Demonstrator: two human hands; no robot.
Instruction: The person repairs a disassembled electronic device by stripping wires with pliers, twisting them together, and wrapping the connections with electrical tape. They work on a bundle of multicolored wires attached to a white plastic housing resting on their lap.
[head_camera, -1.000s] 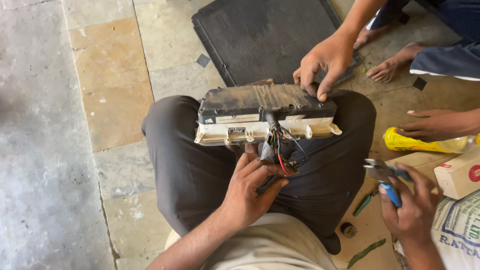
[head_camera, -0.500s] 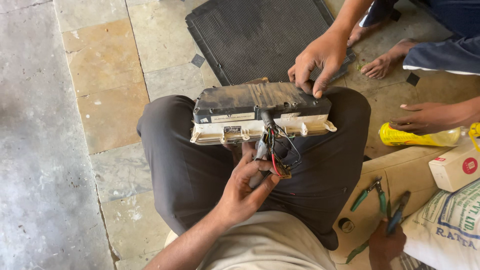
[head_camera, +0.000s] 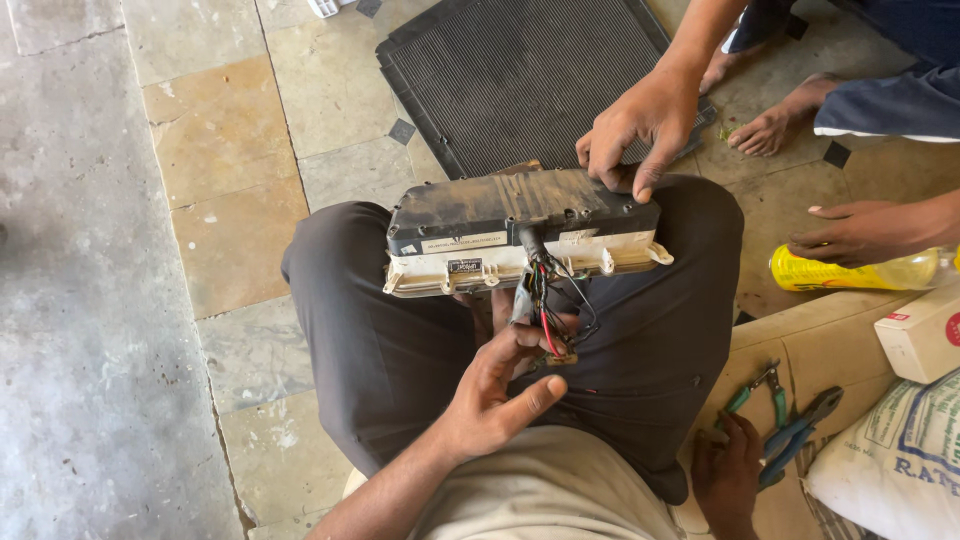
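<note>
You have a single view, from the camera on your head, so no second angle shares any of the scene. It looks steeply down over your chest and crossed legs, facing away from your body toward the tiled floor (head_camera: 120, 300). It sits close: your lap fills the middle, with the dusty instrument housing (head_camera: 520, 230) resting across your knees near the centre. Your left hand (head_camera: 500, 385) lies just below it, your right hand (head_camera: 730, 470) low at the near right edge, partly cropped. The far edge reaches a black finned panel (head_camera: 520, 80) and, probably, another person's hand (head_camera: 640, 125) and feet.
</note>
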